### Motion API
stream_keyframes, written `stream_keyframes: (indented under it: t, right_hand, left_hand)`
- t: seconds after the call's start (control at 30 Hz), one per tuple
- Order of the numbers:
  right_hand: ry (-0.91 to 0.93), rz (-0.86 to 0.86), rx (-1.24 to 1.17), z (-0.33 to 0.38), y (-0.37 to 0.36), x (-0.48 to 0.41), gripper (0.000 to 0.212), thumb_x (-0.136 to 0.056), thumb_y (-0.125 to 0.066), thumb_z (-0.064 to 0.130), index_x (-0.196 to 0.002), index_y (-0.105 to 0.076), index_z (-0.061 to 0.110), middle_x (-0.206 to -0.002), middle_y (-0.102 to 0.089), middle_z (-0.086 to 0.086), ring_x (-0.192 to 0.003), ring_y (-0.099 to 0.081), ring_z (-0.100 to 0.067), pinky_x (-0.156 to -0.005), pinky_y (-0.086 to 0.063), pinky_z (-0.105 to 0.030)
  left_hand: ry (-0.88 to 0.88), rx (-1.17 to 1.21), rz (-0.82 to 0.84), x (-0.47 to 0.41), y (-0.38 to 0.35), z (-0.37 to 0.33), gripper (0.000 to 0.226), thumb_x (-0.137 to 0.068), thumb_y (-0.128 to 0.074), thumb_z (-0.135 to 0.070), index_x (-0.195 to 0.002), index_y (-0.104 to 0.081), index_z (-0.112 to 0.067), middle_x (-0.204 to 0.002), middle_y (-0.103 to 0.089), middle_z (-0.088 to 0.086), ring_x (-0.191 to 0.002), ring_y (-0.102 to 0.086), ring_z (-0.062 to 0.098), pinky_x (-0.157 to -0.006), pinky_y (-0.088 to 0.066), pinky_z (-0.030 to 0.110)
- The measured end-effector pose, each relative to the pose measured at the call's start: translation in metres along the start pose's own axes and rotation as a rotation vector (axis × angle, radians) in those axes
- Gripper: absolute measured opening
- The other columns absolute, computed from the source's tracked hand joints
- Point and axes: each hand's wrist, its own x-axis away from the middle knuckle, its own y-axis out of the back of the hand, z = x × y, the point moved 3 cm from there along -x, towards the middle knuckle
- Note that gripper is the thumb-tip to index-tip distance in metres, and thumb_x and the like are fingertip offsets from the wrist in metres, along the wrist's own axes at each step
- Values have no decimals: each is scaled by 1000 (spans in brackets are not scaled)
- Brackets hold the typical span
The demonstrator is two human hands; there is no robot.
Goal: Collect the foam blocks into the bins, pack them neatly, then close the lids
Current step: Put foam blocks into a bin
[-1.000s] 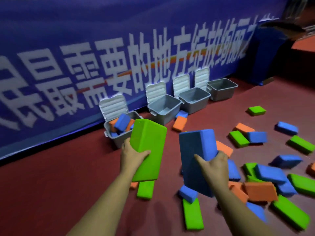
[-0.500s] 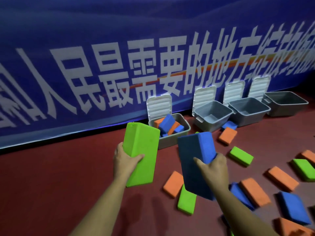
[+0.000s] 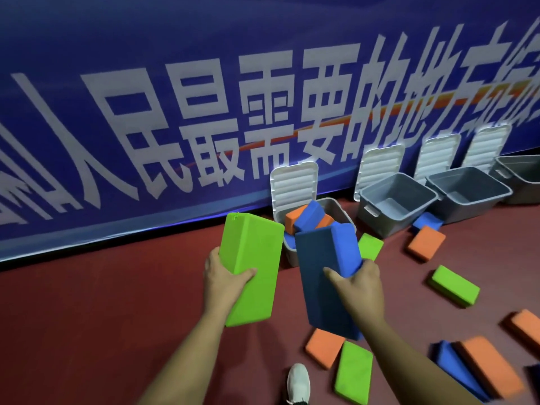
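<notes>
Now my left hand (image 3: 225, 283) grips green foam block (image 3: 251, 267), right hand (image 3: 361, 289) grips blue foam block (image 3: 324, 276); I'd lay both flat in part-filled bin (image 3: 290, 250), not dump.

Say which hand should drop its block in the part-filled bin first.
Right, probably: the right hand holds its blue block directly before the part-filled bin; the left hand holds its green block further left.

Against the banner (image 3: 204, 97) sits the leftmost bin (image 3: 342, 208) with piled blocks (image 3: 309, 214) in it and its lid (image 3: 293, 182) upright behind. To its right, three more bins (image 3: 391, 209) in a row. In front, the left hand (image 3: 225, 283) holds the left block (image 3: 251, 258) and the right hand (image 3: 361, 290) the right block (image 3: 324, 258), side by side. To the right, loose blocks (image 3: 454, 285) lie on the floor (image 3: 87, 317).
</notes>
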Motion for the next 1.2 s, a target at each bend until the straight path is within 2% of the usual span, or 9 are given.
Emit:
stream_keyframes:
  t: [0.27,0.4,0.53,0.63,0.73,0.83,0.93,1.03,1.2]
  right_hand:
    - [-49,35,-46,38,-85,-166,68,-58,-73,68,-96,-49,17,-95,-53,-2,-86,-59,-27,-68,-53,-44]
    - [-81,25,-20,53,-100,-245,65,-57,-72,68,-93,-48,19,-92,-55,-1,-80,-59,-24,-65,-54,-42]
    - [-158,-7,-10,48,-108,-308,66,-59,-73,67,-97,-48,19,-95,-54,0,-83,-59,-23,-67,-54,-42]
    - [-263,-59,-9,33,-116,-354,63,-59,-74,65,-95,-48,21,-95,-54,1,-84,-59,-22,-67,-55,-44]
    - [-362,-149,-7,20,-124,-399,61,-60,-75,63,-95,-48,21,-96,-55,1,-84,-59,-22,-64,-52,-40]
    - [-476,-259,9,8,-132,-439,61,-65,-79,58,-98,-48,17,-98,-53,-3,-86,-56,-24,-62,-45,-36]
    - [-598,-355,24,3,-142,-470,64,-64,-77,60,-100,-47,16,-97,-52,-4,-88,-56,-28,-66,-50,-41]
    - [-687,-441,28,1,-148,-496,63,-64,-78,59,-98,-49,15,-95,-53,-5,-85,-58,-29,-64,-50,-42]
    - [-794,-484,81,-16,-159,-541,60,-68,-80,54,-98,-48,13,-96,-52,-5,-85,-58,-29,-63,-48,-39]
  left_hand:
    - [4,-75,64,-157,-86,-31,93,-56,-93,-29,-135,-46,-14,-127,-53,8,-118,-52,29,-101,-44,43]
    - [-11,-75,87,-232,-130,-59,90,-57,-94,-26,-132,-47,-13,-126,-53,9,-117,-52,30,-101,-44,42]
    - [-21,-66,149,-304,-183,-85,93,-56,-94,-28,-134,-47,-13,-127,-53,10,-118,-52,29,-100,-45,43]
    - [-74,-55,230,-362,-241,-105,89,-55,-94,-26,-130,-49,-12,-124,-54,11,-114,-53,30,-97,-45,40]
    - [-133,-61,355,-418,-310,-125,86,-55,-94,-26,-128,-50,-10,-122,-55,12,-113,-53,30,-95,-44,38]
    - [-216,-80,507,-470,-379,-146,87,-54,-93,-30,-127,-49,-12,-121,-54,12,-113,-53,32,-97,-45,42]
    - [-301,-136,646,-514,-433,-160,91,-55,-91,-34,-132,-46,-13,-126,-52,10,-119,-50,31,-102,-42,44]
    - [-382,-213,754,-546,-481,-173,99,-58,-89,-38,-140,-40,-14,-134,-48,11,-125,-45,33,-106,-39,43]
    - [-379,-281,866,-559,-562,-170,97,-62,-88,-38,-140,-38,-9,-135,-46,16,-126,-44,36,-103,-38,43]
